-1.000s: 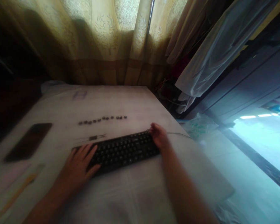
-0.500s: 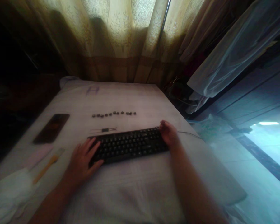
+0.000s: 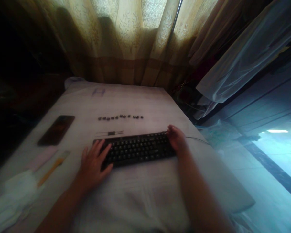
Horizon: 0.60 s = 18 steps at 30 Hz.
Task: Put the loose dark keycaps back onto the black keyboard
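Observation:
A black keyboard (image 3: 138,149) lies slightly tilted on the cloth-covered table. My left hand (image 3: 95,161) rests over its left end, fingers spread apart on the keys and the edge. At the right end, my right hand (image 3: 176,137) is closed, with curled fingers by the upper corner. Whatever those fingers hold is too blurred to make out. Behind the keyboard lies a small tool (image 3: 111,133) with a dark middle and thin prongs. Farther back is an uneven row of several small dark pieces (image 3: 121,116) that look like keycaps.
A dark phone (image 3: 56,130) lies at the left. Nearer are a pink flat item (image 3: 42,158), an orange-handled brush (image 3: 49,172) and a white cloth (image 3: 16,191). The keyboard's cable (image 3: 196,139) runs off the table's right edge. Curtains (image 3: 128,38) hang behind the table.
My left hand has shifted slightly right along the keyboard's left end, its fingers still spread. My right hand stays in place. The view has shifted a little.

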### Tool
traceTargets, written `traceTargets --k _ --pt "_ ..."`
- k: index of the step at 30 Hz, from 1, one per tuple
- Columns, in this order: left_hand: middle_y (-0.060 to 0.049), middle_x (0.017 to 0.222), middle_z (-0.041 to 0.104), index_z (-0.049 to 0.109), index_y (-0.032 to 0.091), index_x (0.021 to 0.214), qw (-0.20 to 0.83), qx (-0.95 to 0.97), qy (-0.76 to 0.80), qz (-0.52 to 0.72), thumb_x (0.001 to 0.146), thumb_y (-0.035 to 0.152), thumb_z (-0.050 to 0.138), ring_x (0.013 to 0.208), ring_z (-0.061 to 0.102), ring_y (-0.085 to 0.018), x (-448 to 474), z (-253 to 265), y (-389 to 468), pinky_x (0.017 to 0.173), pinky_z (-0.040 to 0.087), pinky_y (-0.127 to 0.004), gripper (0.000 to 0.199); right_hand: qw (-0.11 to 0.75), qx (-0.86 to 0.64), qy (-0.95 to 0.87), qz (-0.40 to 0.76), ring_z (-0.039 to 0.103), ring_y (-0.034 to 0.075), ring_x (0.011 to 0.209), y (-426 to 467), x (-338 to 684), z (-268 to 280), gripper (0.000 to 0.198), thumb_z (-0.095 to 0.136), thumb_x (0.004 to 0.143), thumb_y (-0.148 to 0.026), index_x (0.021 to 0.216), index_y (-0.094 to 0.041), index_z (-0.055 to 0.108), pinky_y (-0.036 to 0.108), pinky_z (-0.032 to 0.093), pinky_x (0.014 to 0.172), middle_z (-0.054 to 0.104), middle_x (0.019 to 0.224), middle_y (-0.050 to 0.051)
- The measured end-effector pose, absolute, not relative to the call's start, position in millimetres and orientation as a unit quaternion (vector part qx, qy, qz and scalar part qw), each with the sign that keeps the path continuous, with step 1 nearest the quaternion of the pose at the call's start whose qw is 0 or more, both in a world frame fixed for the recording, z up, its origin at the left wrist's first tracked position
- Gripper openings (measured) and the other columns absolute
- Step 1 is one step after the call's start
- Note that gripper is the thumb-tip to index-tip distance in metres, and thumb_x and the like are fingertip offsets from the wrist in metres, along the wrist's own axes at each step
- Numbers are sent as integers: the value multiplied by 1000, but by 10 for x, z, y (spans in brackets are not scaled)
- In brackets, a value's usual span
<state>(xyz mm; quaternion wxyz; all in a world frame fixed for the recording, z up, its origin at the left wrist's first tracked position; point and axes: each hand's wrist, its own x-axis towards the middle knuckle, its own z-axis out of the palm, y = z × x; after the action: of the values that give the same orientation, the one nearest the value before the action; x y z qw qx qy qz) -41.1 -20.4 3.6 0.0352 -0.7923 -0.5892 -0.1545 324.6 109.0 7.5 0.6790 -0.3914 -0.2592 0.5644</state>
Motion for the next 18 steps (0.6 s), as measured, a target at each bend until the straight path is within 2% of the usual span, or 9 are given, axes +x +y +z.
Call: traceTargets --k 6,13,18 --pt "-18 153 36 40 21 143 32 -783 -603 -148 88 51 44 142 31 -38 -370 36 -194 111 19 -65 63 681 -388 -266 562 61 8 61 1096 3249 53 11 77 63 -18 73 -19 72 17 53 55 71 72 -2" --pt "-20 154 34 41 17 144 -10 -726 -678 -114 85 47 47 142 29 -40 -221 105 -135 111 16 -67 66 679 -388 -269 562 61 8 62 1108 3271 9 12 77 65 -18 76 -18 72 17 52 57 71 75 -1" --pt "-19 155 33 42 18 143 -19 -726 -679 -108 85 49 47 143 27 -39 -220 105 -134 111 15 -66 67 677 -393 -284 554 62 9 63 1114 3291 -19 8 74 69 -17 77 -19 72 20 53 58 71 77 0"
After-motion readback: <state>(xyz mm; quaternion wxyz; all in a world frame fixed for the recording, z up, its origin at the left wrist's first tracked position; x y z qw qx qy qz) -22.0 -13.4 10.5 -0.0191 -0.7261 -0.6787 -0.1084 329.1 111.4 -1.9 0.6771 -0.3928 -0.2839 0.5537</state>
